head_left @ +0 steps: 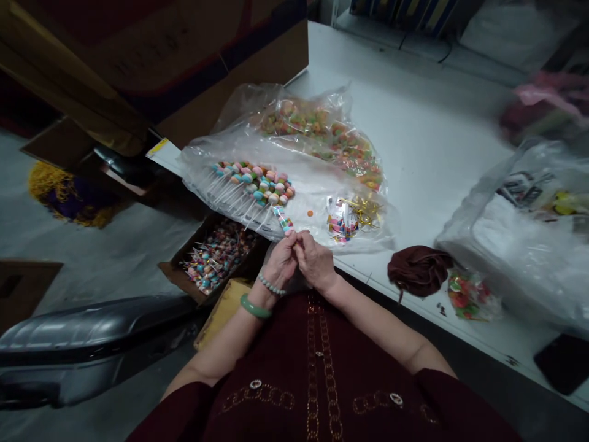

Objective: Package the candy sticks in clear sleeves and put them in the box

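Note:
My left hand, wearing a green jade bangle and a pale bead bracelet, meets my right hand at the fingertips. Between them they pinch a small striped candy stick, whose lower end is hidden by my fingers. Just beyond lie a pile of pastel lollipops on a clear plastic bag, a loose orange candy, and gold tinsel picks.
A bagged heap of colourful candy lies behind the lollipops on the white table. A cardboard box of lollipops sits below the table edge at left. A brown cloth, a white plastic bag and a dark phone lie right.

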The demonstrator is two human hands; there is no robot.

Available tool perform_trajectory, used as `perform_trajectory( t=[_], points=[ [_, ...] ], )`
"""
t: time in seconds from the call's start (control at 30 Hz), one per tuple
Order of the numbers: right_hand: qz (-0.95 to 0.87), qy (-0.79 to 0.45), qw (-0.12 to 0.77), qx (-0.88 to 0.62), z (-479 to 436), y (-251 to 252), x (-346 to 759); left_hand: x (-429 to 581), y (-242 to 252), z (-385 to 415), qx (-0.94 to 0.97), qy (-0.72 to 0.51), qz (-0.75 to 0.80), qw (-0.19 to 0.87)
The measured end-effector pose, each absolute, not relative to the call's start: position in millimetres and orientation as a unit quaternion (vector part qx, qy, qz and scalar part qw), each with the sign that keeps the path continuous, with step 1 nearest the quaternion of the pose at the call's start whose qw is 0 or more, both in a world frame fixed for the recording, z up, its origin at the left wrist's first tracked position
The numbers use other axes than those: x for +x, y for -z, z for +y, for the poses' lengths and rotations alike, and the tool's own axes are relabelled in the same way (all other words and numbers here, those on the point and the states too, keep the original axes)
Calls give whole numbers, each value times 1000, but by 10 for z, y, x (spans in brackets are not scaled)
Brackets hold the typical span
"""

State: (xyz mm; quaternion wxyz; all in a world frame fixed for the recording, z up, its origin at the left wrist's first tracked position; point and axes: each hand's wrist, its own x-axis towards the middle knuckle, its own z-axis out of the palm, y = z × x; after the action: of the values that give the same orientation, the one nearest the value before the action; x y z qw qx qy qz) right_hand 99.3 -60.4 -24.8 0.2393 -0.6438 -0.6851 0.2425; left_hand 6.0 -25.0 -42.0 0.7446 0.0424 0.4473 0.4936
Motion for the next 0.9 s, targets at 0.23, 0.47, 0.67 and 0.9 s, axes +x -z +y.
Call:
perform_trajectory(
  t=[0.23, 0.47, 0.67, 0.9],
  points=[
    [-620, -261, 337, -659, -440, 434, 1073, 162, 394, -351, 17, -513, 416, 750],
    [-676, -257, 316, -614, -552, 419, 1144, 76, 445, -280, 74, -496, 433, 749],
    [-462, -540, 419, -565, -224, 181, 1512, -28, 238, -288, 162, -322, 345, 867],
    [-225, -673, 510, -486, -34, 199, 1261, 101, 163, -394, 322, -392, 462, 728]
  ],
)
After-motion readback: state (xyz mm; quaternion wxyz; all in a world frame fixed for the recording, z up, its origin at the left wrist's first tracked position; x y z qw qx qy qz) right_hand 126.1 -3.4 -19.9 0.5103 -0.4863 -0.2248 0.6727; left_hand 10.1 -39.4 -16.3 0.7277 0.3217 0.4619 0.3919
